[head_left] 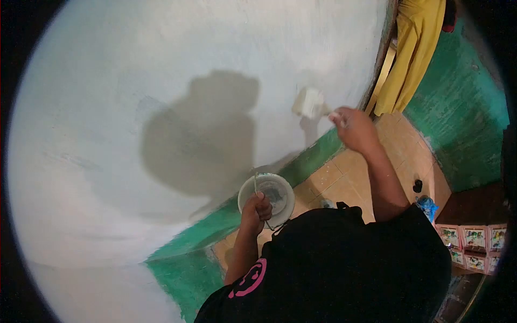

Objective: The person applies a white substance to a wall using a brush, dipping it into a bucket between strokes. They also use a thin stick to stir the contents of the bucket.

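Observation:
A wide paintbrush (309,103) with pale bristles lies against the white wall (301,43), its handle in my right hand (353,128), whose fingers are closed round it. Below and to the left, my left hand (257,209) grips the wire handle of a whitish round bucket (288,200). Inside the bucket a greyish white surface shows; how much it holds I cannot tell. The brush is slightly blurred.
Green paint (202,231) covers the wall's lower band. Yellow cloth (420,54) hangs at the upper right beside a green wall (463,107). Tan floor tiles (398,140) lie below. A patterned drawer unit (475,237) and blue plastic (426,207) are at the right.

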`<state>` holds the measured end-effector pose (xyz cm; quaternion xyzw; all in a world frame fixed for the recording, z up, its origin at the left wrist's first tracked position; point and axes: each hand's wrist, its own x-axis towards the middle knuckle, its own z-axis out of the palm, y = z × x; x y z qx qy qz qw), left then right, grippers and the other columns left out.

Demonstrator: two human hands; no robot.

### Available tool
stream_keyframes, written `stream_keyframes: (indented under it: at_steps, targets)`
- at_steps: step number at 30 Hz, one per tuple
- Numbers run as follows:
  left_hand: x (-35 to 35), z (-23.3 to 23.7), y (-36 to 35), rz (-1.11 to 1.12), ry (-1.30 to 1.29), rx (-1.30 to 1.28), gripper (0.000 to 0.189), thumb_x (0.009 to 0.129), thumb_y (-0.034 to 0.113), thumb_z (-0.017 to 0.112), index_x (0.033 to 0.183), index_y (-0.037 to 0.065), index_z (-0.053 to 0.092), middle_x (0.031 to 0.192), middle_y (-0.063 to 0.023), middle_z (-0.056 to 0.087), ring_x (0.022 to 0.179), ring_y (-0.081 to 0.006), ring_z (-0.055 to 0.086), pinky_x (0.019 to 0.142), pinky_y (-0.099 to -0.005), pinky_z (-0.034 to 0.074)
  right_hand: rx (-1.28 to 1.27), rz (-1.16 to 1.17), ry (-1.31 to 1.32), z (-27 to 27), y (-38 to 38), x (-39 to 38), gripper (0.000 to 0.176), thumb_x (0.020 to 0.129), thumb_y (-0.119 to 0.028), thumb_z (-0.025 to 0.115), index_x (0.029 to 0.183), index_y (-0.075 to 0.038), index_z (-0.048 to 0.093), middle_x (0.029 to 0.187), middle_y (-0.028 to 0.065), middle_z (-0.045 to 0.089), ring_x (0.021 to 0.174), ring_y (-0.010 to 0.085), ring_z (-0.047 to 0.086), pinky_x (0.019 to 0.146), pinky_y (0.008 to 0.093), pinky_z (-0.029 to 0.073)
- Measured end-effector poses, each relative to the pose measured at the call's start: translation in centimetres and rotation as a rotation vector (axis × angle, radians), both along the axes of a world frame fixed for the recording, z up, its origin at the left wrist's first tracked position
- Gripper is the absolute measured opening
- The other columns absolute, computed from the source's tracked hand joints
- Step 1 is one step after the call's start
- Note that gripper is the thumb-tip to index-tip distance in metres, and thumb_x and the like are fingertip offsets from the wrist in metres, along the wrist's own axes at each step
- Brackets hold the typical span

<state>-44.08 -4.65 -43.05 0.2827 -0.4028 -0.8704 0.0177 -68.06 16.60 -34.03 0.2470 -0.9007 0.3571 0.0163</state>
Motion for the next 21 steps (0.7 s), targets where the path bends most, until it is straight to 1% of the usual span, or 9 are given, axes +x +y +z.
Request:
stream_keyframes:
  at_steps: [2,4,5,7,10,11,13,16,21]
  targets:
    - [0.1,-0.4,-0.3,-0.006,0.006,0.02,0.028,0.085,0.028,0.051,0.068,0.018,0.032,0.055,0.0077,0.025,0.043,-0.004,0.023,0.039,-0.021,0.016,-0.085,-0.057,-0.038,1.7,-0.1,0.1,0.027,0.086,-0.027,0.049,0.088,-0.002,0.059,0.078,0.0215,0.058,0.075,0.0404,0.056,0.065,0.0447,0.045]
    - [0.1,-0.7,-0.5,-0.004,0.01,0.043,0.028,0.085,0.028,0.051,0.067,0.018,0.032,0.054,0.0075,0.025,0.043,-0.004,0.023,0.039,-0.0211,0.016,-0.401,-0.194,0.252,2.1,-0.3,-0.7,0.029,0.087,-0.028,0.049,0.096,-0.002,0.059,0.077,0.0229,0.058,0.077,0.0398,0.057,0.065,0.0423,0.046]
    - [0.1,-0.9,-0.6,-0.017,0.016,0.05,0.028,0.085,0.028,0.051,0.067,0.019,0.032,0.054,0.0076,0.025,0.043,-0.0041,0.022,0.039,-0.0213,0.016,-0.395,-0.19,0.249,1.7,-0.5,-1.3,0.029,0.087,-0.028,0.049,0.096,-0.002,0.059,0.077,0.0229,0.058,0.077,0.0398,0.057,0.065,0.0423,0.046]
    - [0.0,-0.8,-0.9,-0.028,0.023,0.055,0.029,0.085,0.028,0.051,0.066,0.019,0.031,0.054,0.0077,0.024,0.043,-0.0042,0.022,0.039,-0.0215,0.015,-0.393,-0.284,0.579,-0.7,-1.9,-2.5,0.033,0.087,-0.027,0.049,0.108,-0.003,0.056,0.077,0.0246,0.058,0.075,0.0394,0.058,0.064,0.0431,0.046]
    - [0.0,-0.5,-1.5,-0.027,0.006,0.089,0.029,0.084,0.028,0.051,0.065,0.019,0.031,0.053,0.0079,0.024,0.043,-0.0047,0.022,0.039,-0.0218,0.015,-0.106,-0.214,0.206,-5.0,-4.4,-0.2,0.036,0.086,-0.025,0.051,0.113,-0.002,0.053,0.079,0.0248,0.059,0.072,0.0404,0.058,0.063,0.0461,0.047]
    - [0.3,1.2,-0.9,-0.029,-0.003,0.083,0.025,0.083,0.029,0.052,0.068,0.019,0.035,0.055,0.0079,0.025,0.044,-0.005,0.023,0.04,-0.0218,0.016,-0.041,-0.21,0.091,-4.2,-3.6,0.9,0.036,0.085,-0.023,0.053,0.112,0.0,0.053,0.079,0.025,0.059,0.073,0.041,0.058,0.063,0.0459,0.047]
    - [-0.2,1.3,-0.7,-0.021,-0.011,0.094,0.021,0.083,0.029,0.053,0.071,0.019,0.039,0.057,0.008,0.027,0.045,-0.0054,0.024,0.041,-0.0219,0.018,0.053,-0.129,0.055,-7.1,-3.2,1.6,0.033,0.085,-0.027,0.05,0.112,-0.007,0.055,0.076,0.0224,0.06,0.068,0.0406,0.058,0.061,0.0488,0.046]
    - [-0.6,1.6,-0.3,-0.033,-0.065,0.066,0.032,0.083,0.03,0.053,0.063,0.019,0.031,0.053,0.0081,0.023,0.043,-0.0049,0.021,0.039,-0.0217,0.015,0.238,-0.012,-0.136,-8.6,-2.2,2.1,0.028,0.085,-0.027,0.05,0.104,-0.009,0.057,0.078,0.0223,0.06,0.071,0.0397,0.058,0.062,0.0484,0.046]
    - [-0.6,2.0,-0.7,-0.093,0.005,0.043,0.031,0.083,0.032,0.054,0.065,0.019,0.031,0.054,0.0084,0.023,0.044,-0.0045,0.021,0.04,-0.0214,0.015,0.239,0.083,-0.074,-3.6,-1.7,1.3,0.024,0.085,-0.026,0.049,0.097,-0.007,0.058,0.081,0.021,0.06,0.077,0.0399,0.057,0.066,0.047,0.046]
